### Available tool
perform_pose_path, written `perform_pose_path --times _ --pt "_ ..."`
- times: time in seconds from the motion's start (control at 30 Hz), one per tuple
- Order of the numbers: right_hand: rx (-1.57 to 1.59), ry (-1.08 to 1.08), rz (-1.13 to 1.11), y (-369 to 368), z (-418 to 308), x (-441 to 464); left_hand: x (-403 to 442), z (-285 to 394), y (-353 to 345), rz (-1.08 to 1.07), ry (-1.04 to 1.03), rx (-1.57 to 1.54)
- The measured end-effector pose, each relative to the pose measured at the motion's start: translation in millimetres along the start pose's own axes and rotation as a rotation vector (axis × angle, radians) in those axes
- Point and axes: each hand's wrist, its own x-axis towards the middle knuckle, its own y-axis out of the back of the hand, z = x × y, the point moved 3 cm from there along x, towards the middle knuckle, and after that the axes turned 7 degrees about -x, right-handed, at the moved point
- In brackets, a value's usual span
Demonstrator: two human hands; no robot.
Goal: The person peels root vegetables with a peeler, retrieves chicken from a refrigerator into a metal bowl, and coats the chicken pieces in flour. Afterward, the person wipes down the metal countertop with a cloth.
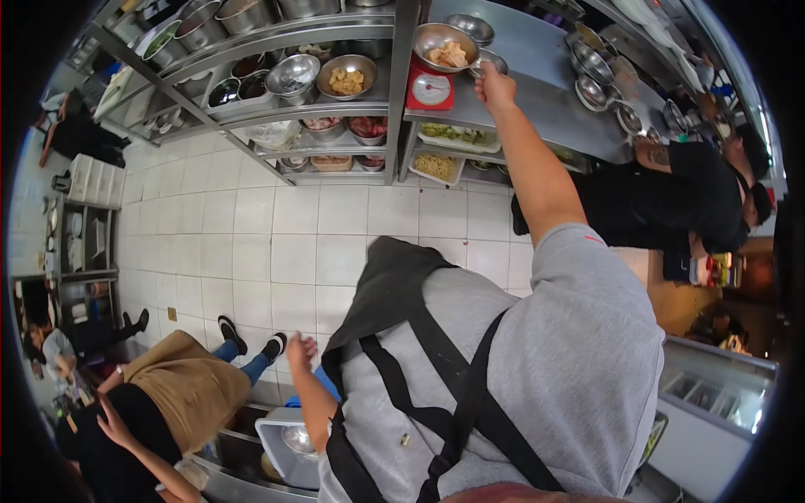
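Observation:
My right hand reaches out over the steel counter, its fingers closed at the rim of a small metal bowl. Directly left of it, a larger metal bowl with pale orange food chunks rests on a red dial scale. Another metal bowl stands behind these. Low by my side hangs my left hand, with nothing in it and its fingers loosely apart. Below that hand, a grey-white tub has a metal bowl inside.
Left of the counter, a steel shelf rack carries bowls of food. Trays of greens and noodles sit under the counter. A person in black works at the right; another in a brown apron stands at lower left.

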Motion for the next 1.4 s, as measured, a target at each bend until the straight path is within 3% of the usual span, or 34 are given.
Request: perform_pose_path --times 0.1,0.17,0.33,0.43,0.63,0.7,0.83,1.0,1.03,1.07,1.1,1.13,1.17,1.3,1.33,1.4 --pt "0.024 -0.042 0.103 -1 4 -10 36 102 27 -0.106 -0.099 0.017" --pt "0.04 -0.041 0.146 -2 3 -16 17 182 20 -0.114 -0.229 0.088" --pt "0.06 -0.067 0.28 -30 0 -32 62 308 19 -0.175 -0.347 0.149" --pt "0.127 -0.053 0.319 -60 2 -32 113 344 34 -0.189 -0.337 0.199" --pt "0.189 0.095 0.467 -105 25 -5 188 329 112 -0.258 -0.111 0.281" --pt "0.003 0.096 0.656 -91 41 11 200 333 135 -0.275 -0.048 0.434" --pt "0.057 0.079 0.866 -106 12 -69 235 378 167 -0.347 0.014 0.719" --pt "-0.116 0.143 1.075 -108 30 -199 312 489 202 -0.465 0.046 0.984" --pt "-0.201 0.118 1.152 -104 48 -222 330 515 207 -0.485 0.048 1.029" --pt "-0.49 0.147 1.249 -101 67 -246 349 545 209 -0.503 0.048 1.068" --pt "-0.428 0.146 1.296 -93 105 -259 369 576 211 -0.52 0.044 1.104" --pt "-0.215 0.01 1.167 -138 86 -320 390 610 210 -0.533 0.039 1.137" --pt "-0.359 0.001 1.221 -166 88 -363 411 648 209 -0.547 0.031 1.16" --pt "-0.339 -0.103 1.015 -280 137 -480 495 829 141 -0.711 -0.009 1.091" --pt "-0.313 -0.118 0.943 -314 154 -501 515 876 118 -0.446 -0.077 1.096" --pt "-0.346 -0.159 0.771 -387 180 -532 516 949 60 -0.512 -0.221 1.193"
